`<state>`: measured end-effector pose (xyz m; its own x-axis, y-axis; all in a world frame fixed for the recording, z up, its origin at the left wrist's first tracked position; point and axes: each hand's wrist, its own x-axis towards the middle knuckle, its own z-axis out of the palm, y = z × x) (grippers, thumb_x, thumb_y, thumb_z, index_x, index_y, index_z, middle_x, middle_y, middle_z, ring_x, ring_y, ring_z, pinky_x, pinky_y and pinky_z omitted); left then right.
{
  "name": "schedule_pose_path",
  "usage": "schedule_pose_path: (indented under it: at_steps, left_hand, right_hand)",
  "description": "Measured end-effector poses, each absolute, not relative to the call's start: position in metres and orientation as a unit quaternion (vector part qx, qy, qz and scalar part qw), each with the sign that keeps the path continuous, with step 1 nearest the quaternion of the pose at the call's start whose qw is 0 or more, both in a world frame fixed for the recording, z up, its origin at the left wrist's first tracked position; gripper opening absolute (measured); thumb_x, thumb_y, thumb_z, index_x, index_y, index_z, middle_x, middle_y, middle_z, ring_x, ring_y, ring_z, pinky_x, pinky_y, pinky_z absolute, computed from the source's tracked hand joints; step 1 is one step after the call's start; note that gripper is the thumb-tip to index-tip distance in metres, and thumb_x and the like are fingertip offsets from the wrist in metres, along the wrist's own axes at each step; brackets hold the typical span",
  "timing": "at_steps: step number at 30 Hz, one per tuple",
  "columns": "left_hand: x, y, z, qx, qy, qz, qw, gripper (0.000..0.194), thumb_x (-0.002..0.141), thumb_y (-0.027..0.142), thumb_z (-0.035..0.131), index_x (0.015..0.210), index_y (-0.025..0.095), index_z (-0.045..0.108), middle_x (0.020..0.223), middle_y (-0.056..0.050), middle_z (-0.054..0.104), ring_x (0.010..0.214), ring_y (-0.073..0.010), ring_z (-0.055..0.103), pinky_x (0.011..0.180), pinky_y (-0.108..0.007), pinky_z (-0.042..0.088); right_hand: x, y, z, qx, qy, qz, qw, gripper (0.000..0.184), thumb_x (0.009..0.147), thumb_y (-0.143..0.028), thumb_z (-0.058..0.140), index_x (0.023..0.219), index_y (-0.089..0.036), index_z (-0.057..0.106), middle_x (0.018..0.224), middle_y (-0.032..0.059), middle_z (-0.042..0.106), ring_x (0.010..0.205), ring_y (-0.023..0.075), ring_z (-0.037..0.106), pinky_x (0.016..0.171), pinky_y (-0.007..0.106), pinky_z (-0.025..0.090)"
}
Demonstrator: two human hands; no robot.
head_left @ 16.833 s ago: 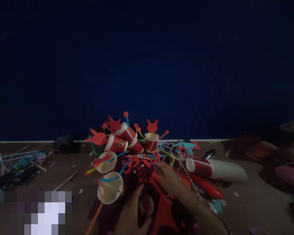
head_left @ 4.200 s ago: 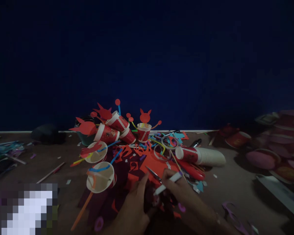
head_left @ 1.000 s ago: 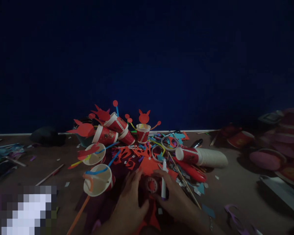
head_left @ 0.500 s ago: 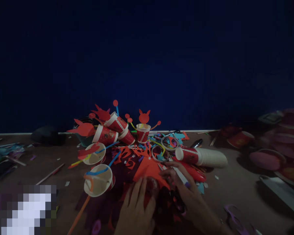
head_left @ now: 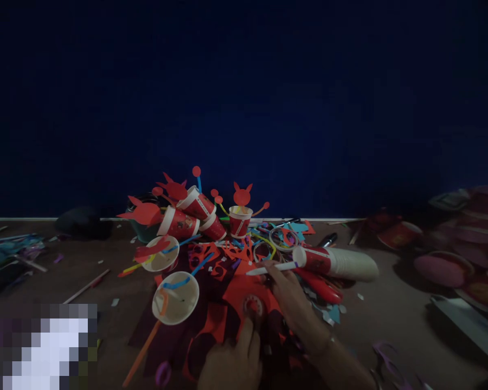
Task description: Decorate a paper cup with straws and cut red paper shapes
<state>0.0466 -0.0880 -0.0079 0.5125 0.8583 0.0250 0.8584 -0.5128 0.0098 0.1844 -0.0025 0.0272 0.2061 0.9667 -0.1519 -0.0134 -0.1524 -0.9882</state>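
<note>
Evidently a white marker pen [head_left: 271, 267] is pinched in the right hand [head_left: 293, 304] above red cut paper [head_left: 238, 292].
Paper is pinned flat by the left hand [head_left: 232, 364], fingers pressed together near a small round tape roll [head_left: 252, 306].

cup stack [head_left: 341, 262] right of paper scraps [head_left: 228, 281]

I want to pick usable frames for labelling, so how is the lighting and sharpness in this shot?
Head view: very dim, upper half near-black blue; only the central craft pile is lit, so the red paper cups and white pen in the right hand read clearly; the edges are murky and soft; a pixelated block masks the lower left.
</note>
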Motion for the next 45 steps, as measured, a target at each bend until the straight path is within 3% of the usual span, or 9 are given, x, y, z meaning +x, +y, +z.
schedule_pose_path:
  at_steps: [6,12,21,31,39,45]
  left_hand:
    - [0.050,-0.087,-0.007,-0.867,-0.494,-0.058,0.027,0.041,0.082,0.043,0.053,0.116,0.023,0.059,0.123,-0.008,0.059,0.053,-0.0172,0.064,0.042,-0.029,0.054]
    - [0.053,-0.088,-0.005,-0.861,-0.501,-0.073,0.051,0.034,0.086,0.033,0.048,0.116,0.021,0.059,0.122,-0.007,0.060,0.051,-0.0151,0.063,0.040,-0.028,0.053]
    - [0.051,-0.082,-0.010,-0.876,-0.482,-0.012,0.014,0.039,0.086,0.024,0.045,0.124,0.019,0.050,0.129,-0.011,0.053,0.054,-0.0170,0.065,0.040,-0.031,0.054]
    - [0.038,-0.080,-0.022,-0.893,-0.449,-0.026,0.028,0.040,0.090,0.029,0.036,0.127,0.019,0.047,0.129,-0.014,0.053,0.062,-0.0161,0.066,0.043,-0.026,0.050]
    - [0.030,-0.077,-0.020,-0.898,-0.439,-0.021,0.016,0.037,0.089,0.027,0.040,0.125,0.022,0.048,0.125,-0.011,0.056,0.069,-0.0140,0.064,0.045,-0.021,0.046]
    - [0.033,-0.077,-0.015,-0.895,-0.445,0.005,0.026,0.039,0.087,0.027,0.042,0.125,0.022,0.048,0.120,-0.015,0.056,0.055,-0.0121,0.060,0.041,-0.022,0.043]
  right_hand:
    - [0.178,-0.008,0.019,-0.585,-0.437,0.455,0.510,0.032,0.071,-0.050,0.061,0.071,-0.018,0.063,0.056,-0.0019,0.053,0.057,0.0140,0.048,0.056,0.025,0.039]
    - [0.181,-0.012,0.018,-0.551,-0.488,0.454,0.502,0.039,0.069,-0.057,0.060,0.070,-0.018,0.058,0.058,-0.0011,0.055,0.058,0.0148,0.050,0.056,0.026,0.040]
    - [0.182,-0.012,0.009,-0.527,-0.522,0.446,0.501,0.035,0.071,-0.052,0.062,0.064,-0.018,0.054,0.057,-0.0029,0.051,0.057,0.0127,0.046,0.055,0.024,0.038]
    - [0.180,-0.012,0.010,-0.528,-0.500,0.454,0.514,0.035,0.070,-0.053,0.061,0.070,-0.019,0.056,0.056,-0.0027,0.051,0.057,0.0143,0.047,0.055,0.025,0.039]
    - [0.176,-0.007,0.010,-0.518,-0.513,0.441,0.523,0.035,0.076,-0.053,0.055,0.071,-0.019,0.053,0.059,-0.0022,0.050,0.058,0.0148,0.047,0.055,0.025,0.038]
    - [0.183,-0.004,0.022,-0.525,-0.561,0.410,0.492,0.036,0.079,-0.053,0.050,0.067,-0.019,0.050,0.057,-0.0025,0.048,0.055,0.0137,0.045,0.052,0.024,0.037]
